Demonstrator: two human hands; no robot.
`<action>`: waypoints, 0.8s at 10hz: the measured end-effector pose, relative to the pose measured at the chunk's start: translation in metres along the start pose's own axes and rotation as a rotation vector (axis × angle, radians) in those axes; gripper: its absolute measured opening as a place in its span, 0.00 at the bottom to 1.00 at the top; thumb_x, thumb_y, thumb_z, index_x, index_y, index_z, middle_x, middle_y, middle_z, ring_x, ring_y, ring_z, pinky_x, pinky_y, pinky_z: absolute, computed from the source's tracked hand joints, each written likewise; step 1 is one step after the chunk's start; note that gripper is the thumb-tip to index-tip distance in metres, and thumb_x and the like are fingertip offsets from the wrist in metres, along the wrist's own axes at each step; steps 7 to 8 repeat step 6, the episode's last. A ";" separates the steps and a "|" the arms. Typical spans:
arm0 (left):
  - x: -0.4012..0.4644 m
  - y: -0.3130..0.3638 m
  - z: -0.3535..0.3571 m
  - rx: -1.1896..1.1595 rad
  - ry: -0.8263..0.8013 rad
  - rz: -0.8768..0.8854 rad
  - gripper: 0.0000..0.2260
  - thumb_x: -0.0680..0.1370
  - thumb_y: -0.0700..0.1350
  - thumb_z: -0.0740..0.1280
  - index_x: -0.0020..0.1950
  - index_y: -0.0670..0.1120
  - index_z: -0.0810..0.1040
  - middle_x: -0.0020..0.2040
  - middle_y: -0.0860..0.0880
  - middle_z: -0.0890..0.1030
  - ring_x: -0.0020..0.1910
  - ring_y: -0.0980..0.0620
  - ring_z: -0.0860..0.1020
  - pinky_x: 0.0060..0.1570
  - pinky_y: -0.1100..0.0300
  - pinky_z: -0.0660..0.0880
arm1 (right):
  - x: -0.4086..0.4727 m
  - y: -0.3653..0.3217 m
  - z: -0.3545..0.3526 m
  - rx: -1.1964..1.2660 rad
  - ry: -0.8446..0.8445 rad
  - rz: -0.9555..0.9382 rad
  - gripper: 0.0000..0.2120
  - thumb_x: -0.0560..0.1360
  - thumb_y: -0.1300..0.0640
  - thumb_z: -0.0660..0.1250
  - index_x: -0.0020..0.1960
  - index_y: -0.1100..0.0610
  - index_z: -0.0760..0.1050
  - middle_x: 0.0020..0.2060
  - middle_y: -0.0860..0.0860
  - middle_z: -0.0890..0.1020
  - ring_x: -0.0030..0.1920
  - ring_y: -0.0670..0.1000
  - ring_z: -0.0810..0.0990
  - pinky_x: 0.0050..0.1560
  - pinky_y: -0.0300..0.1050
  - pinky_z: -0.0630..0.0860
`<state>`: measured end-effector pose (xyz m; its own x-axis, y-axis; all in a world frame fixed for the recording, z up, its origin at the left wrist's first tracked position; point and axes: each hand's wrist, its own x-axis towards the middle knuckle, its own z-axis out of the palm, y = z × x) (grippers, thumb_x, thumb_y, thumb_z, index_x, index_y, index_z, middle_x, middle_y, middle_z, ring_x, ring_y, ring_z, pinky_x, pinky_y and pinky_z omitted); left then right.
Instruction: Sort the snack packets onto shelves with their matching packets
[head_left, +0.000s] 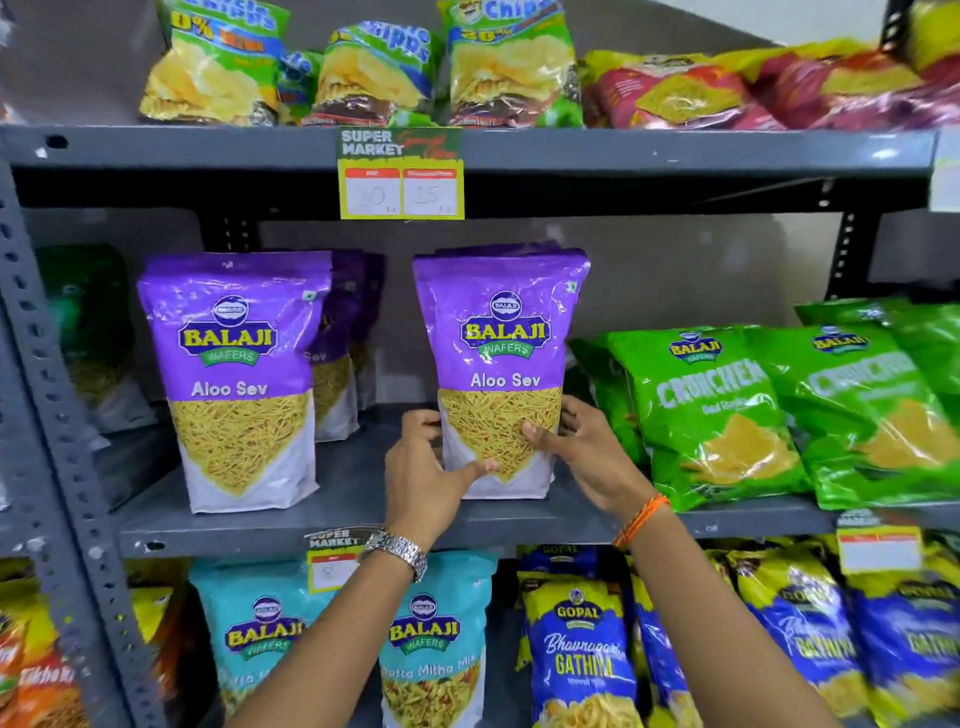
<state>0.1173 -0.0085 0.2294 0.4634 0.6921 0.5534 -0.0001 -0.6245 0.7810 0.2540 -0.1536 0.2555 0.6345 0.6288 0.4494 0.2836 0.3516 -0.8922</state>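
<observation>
A purple Aloo Sev packet (501, 332) stands upright on the grey middle shelf (358, 504), with at least one more of its kind behind it. My left hand (423, 470) grips its lower left edge, thumb across the front. My right hand (576, 447) holds its lower right side, thumb on the front. Another purple Aloo Sev packet (236, 374) stands to the left, with more purple packets (345, 338) behind it.
Green Crunchex packets (706, 410) lean just right of my hands. The top shelf holds green chips packets (374, 73) and maroon packets (691, 93). Below are teal Balaji packets (431, 639) and blue Gopal Gathiya packets (576, 649). A price tag (401, 174) hangs from the upper shelf edge.
</observation>
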 end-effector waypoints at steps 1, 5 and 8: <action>0.000 0.000 0.007 0.004 -0.016 0.005 0.37 0.57 0.54 0.87 0.59 0.49 0.72 0.56 0.45 0.86 0.51 0.47 0.86 0.49 0.45 0.85 | 0.000 0.004 -0.007 0.001 0.006 -0.001 0.17 0.73 0.69 0.72 0.61 0.62 0.76 0.50 0.49 0.86 0.50 0.41 0.85 0.48 0.35 0.80; 0.000 -0.003 0.004 -0.032 -0.045 -0.014 0.38 0.58 0.53 0.87 0.61 0.47 0.73 0.58 0.44 0.85 0.53 0.47 0.86 0.52 0.44 0.85 | 0.000 0.011 -0.005 0.062 -0.025 0.038 0.19 0.74 0.68 0.71 0.63 0.60 0.73 0.54 0.51 0.85 0.54 0.46 0.84 0.50 0.37 0.82; -0.002 0.002 0.002 -0.026 -0.040 0.008 0.38 0.60 0.53 0.86 0.64 0.46 0.71 0.61 0.45 0.84 0.56 0.47 0.84 0.56 0.46 0.83 | -0.001 0.002 -0.003 0.091 0.039 0.030 0.26 0.72 0.68 0.73 0.67 0.60 0.69 0.53 0.52 0.83 0.56 0.51 0.82 0.49 0.37 0.82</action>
